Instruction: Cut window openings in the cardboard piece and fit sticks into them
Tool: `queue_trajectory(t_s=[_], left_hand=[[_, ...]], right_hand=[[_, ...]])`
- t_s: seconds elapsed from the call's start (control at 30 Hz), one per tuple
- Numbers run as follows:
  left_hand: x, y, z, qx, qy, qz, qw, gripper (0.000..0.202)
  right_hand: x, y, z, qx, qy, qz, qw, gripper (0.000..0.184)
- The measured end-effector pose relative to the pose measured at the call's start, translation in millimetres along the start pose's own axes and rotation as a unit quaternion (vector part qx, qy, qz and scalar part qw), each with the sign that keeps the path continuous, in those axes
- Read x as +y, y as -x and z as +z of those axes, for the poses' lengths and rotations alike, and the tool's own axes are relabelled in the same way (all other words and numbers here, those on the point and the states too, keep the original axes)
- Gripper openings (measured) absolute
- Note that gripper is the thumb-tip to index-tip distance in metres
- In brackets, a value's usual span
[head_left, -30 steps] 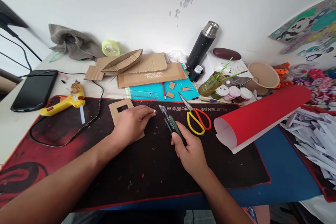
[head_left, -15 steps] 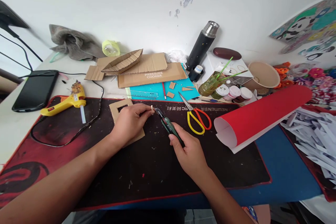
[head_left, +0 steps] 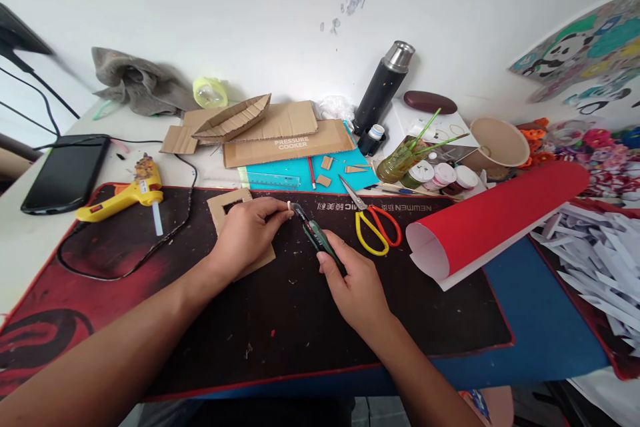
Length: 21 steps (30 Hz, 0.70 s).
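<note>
My left hand (head_left: 250,230) is closed in a pinch on a small pale piece (head_left: 289,205), whose tip pokes out past the fingers; its kind is too small to tell. Beneath that hand lies a piece of cardboard with a cut-out window (head_left: 219,212), partly covered by it. In my right hand (head_left: 357,277) is a dark green utility knife (head_left: 316,235), with fingers wrapped round its handle. The knife's blade points up and left, its tip at or very close to the pale piece. Scissors (head_left: 373,227) with yellow and red handles rest right of the knife.
A yellow glue gun (head_left: 127,193) with its cord lies left on the dark mat (head_left: 310,327). Cardboard pieces (head_left: 290,145), a ruler (head_left: 273,180) and a blue sheet (head_left: 345,177) are behind. A red paper roll (head_left: 500,220), paint jars and a black flask (head_left: 383,87) stand right.
The knife and my right hand have shifted slightly up and left, bringing the blade closer to the pale piece. My left hand keeps its pinch in nearly the same place.
</note>
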<state>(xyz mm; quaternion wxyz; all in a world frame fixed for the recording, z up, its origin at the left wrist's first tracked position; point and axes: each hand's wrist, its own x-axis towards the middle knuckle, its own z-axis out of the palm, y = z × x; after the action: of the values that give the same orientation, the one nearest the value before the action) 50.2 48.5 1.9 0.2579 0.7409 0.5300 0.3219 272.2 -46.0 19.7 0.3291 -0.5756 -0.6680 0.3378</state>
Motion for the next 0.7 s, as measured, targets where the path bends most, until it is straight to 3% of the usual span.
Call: queue_trajectory(t_s=[0.7], left_hand=[[2.0, -0.1, -1.2, 0.003, -0.008, 0.011, 1.000, 0.030]], right_hand=[[0.2, -0.9, 1.5, 0.004, 0.028, -0.007, 1.000, 0.041]])
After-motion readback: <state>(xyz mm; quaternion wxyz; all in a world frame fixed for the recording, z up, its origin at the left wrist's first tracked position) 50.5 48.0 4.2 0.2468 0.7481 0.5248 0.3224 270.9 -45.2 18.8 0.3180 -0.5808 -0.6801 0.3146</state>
